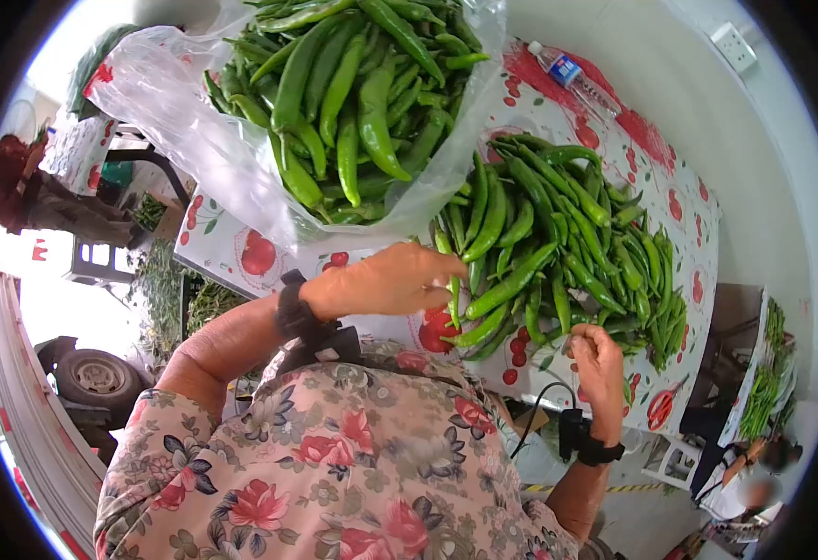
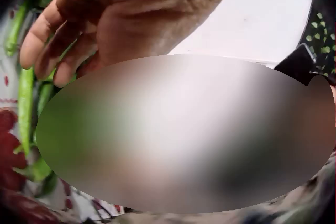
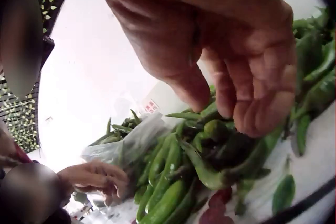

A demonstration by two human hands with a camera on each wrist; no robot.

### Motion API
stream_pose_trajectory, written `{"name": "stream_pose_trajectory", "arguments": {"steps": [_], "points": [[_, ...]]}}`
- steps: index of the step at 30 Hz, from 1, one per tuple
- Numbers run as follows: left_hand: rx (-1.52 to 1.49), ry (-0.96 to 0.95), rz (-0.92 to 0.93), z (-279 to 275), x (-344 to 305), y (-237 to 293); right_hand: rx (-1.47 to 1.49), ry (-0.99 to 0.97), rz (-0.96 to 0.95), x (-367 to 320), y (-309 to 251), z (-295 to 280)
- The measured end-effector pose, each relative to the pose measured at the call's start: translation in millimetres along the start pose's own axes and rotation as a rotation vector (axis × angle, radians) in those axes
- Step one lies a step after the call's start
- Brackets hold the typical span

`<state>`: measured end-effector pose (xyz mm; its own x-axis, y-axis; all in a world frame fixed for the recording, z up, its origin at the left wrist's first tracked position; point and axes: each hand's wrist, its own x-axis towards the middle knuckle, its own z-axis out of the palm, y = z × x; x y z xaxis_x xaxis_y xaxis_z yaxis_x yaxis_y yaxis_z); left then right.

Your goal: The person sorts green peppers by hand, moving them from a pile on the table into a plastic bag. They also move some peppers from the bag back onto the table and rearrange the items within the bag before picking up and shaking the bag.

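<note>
Green peppers [image 1: 558, 233] lie heaped on a cherry-print tablecloth. A clear plastic bag [image 1: 185, 140] full of peppers stands at the upper left of the head view. At the heap's left edge, the left hand [image 1: 395, 280] has its fingers loosely bent; in the left wrist view the left hand's [image 2: 100, 29] fingertips are beside or touching a slim pepper [image 2: 25, 108]. The right hand [image 1: 599, 369] is at the heap's near edge. The right wrist view shows the right hand [image 3: 226, 50] above peppers [image 3: 170, 176], its fingers relaxed and nothing visible in them.
A plastic bottle [image 1: 572, 79] lies on red netting [image 1: 647, 135] by the wall. Red-handled scissors [image 1: 661, 406] rest near the table's right corner. At the far right are more peppers [image 1: 762, 387] and another person [image 1: 735, 485]. A wheel [image 1: 99, 373] stands at left.
</note>
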<state>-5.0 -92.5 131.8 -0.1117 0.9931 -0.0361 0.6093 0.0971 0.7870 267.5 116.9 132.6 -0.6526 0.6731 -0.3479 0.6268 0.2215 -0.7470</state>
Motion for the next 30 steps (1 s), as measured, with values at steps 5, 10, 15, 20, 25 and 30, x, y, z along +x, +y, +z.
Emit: {"name": "stream_pose_trajectory", "arguments": {"steps": [5,10,15,20,25,30], "points": [[0.037,-0.069,-0.006,21.6,-4.8,-41.9,0.189,-0.023,0.188,-14.1,13.6,25.5],[-0.025,-0.214,-0.176,31.2,1.2,-29.5,-0.064,0.18,-0.046,-5.2,23.6,60.1],[-0.07,-0.233,-0.121,41.8,13.5,-46.1,-0.552,0.264,-0.369,5.2,19.0,76.5],[-0.063,-0.255,-0.144,40.5,20.1,-32.6,-0.236,0.071,-0.119,19.8,2.2,87.8],[-0.165,-0.261,-0.162,32.2,20.0,-34.9,0.016,0.01,-0.077,26.2,3.6,94.4],[-0.56,-0.101,-0.388,30.7,14.1,-53.9,0.294,-0.119,-0.093,33.2,-0.8,104.1]]}}
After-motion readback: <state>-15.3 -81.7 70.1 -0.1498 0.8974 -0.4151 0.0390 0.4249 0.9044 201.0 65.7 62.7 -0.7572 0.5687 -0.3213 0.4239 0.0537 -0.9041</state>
